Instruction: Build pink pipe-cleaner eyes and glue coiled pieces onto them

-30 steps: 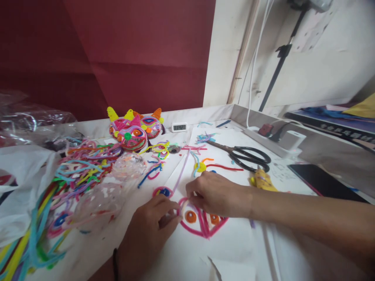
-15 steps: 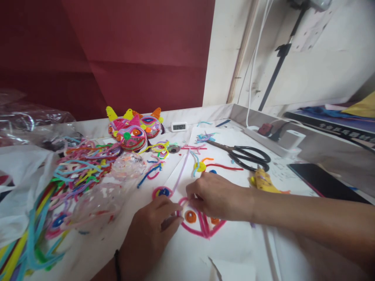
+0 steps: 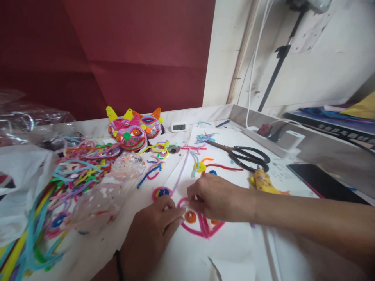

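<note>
A face-like shape of bent pink pipe cleaner (image 3: pixel 191 232) lies on white paper (image 3: pixel 228 253), with an orange coil (image 3: pixel 191 217) and a small bead inside it. My left hand (image 3: pixel 155 228) reaches in from the lower left, thumb and forefinger pinched at the shape's left edge. From the right, my right hand (image 3: pixel 215 195) lies across its top, fingers curled and closed on the upper pink edge; its fingertips are partly hidden. A second orange coil shows partly beneath that wrist. Just beyond my left hand is a pink ring with a blue coil (image 3: pixel 164 192).
Black-handled scissors (image 3: pixel 249 156) lie behind my right arm, near a yellow wrapped piece (image 3: pixel 265 181) and a phone (image 3: pixel 325 183). Colourful pipe cleaners (image 3: pixel 79 164) and clear plastic (image 3: pixel 98 205) cover the left. Finished cat-like faces (image 3: pixel 131 134) and a small clock (image 3: pixel 178 127) stand behind.
My left hand's fingertips have closed together and shifted slightly right against the pink edge. My right hand has barely moved. The other things lie as before.
</note>
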Demonstrator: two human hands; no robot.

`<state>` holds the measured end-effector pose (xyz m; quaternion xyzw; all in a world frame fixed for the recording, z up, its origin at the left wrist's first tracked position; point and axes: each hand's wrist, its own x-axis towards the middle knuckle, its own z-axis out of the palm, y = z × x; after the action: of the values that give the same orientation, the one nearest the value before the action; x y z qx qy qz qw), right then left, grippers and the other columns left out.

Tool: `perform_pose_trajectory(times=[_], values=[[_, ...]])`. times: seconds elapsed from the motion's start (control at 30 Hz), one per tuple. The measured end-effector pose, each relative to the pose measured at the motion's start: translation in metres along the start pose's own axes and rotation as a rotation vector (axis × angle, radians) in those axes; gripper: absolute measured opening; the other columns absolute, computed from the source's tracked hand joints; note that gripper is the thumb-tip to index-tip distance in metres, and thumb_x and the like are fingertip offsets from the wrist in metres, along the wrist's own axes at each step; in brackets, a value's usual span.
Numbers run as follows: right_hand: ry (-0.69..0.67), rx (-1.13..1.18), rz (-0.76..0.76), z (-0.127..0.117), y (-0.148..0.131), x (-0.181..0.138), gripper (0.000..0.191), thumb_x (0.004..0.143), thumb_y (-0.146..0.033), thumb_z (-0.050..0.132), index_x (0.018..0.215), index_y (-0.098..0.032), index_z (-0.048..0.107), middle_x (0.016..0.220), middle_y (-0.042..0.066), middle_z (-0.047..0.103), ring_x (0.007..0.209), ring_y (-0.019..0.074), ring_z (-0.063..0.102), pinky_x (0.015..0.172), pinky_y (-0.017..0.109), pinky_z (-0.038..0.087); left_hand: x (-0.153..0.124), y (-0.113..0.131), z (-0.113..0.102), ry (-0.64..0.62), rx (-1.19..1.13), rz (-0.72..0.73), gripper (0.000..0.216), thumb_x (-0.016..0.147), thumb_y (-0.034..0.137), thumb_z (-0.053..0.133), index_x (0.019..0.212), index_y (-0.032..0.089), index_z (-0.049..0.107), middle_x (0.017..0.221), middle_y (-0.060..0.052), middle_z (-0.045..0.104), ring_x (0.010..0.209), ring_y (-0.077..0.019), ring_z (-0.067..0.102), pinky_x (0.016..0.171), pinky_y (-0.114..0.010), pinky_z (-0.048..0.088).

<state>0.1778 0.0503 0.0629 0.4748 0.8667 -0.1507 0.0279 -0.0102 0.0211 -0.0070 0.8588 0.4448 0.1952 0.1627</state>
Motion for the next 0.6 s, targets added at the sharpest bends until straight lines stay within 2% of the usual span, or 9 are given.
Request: perform_pose_trajectory(times=[0.1,0.2,0.4,0.6], values=[[-0.016,0.081,0.006,-0.0029,0.0028,-0.0033,0.013,0.08,-0.018,0.058,0.084,-0.019,0.07,0.068,0.001,0.066,0.06,0.0112,0.056,0.055,0.019,0.036,0.0005,0.0002,0.0003,-0.003,0.025,0.008,0.022,0.092,0.026,0.046,0.092,0.03,0.068,0.085,0.002,0.06,0.072,-0.0121,0.06,0.065,-0.023,0.045],[-0.017,0.218,0.075,-0.0049,0.0059,-0.0048,0.026,0.076,-0.02,0.062,0.102,-0.019,0.066,0.071,0.0,0.066,0.059,0.0109,0.057,0.052,0.018,0.037,0.0005,0.0004,-0.0001,0.002,0.036,0.013,0.023,0.093,0.026,0.045,0.091,0.03,0.068,0.085,0.002,0.06,0.07,-0.0119,0.06,0.064,-0.023,0.046],[0.031,0.247,0.141,-0.0045,0.003,-0.0016,0.013,0.07,-0.012,0.06,0.078,-0.018,0.068,0.068,0.001,0.065,0.059,0.011,0.055,0.05,0.018,0.035,-0.0004,0.0023,-0.0017,0.037,0.059,0.017,0.024,0.09,0.024,0.046,0.101,0.03,0.067,0.089,0.001,0.063,0.074,-0.0127,0.061,0.072,-0.023,0.05],[0.034,0.26,0.134,-0.003,-0.001,-0.0001,0.016,0.068,-0.009,0.058,0.077,-0.017,0.069,0.068,0.001,0.067,0.06,0.0115,0.056,0.05,0.018,0.035,0.0001,0.0057,-0.0037,0.036,0.068,0.023,0.025,0.089,0.022,0.046,0.099,0.029,0.068,0.088,0.0,0.064,0.074,-0.0131,0.062,0.071,-0.022,0.051]])
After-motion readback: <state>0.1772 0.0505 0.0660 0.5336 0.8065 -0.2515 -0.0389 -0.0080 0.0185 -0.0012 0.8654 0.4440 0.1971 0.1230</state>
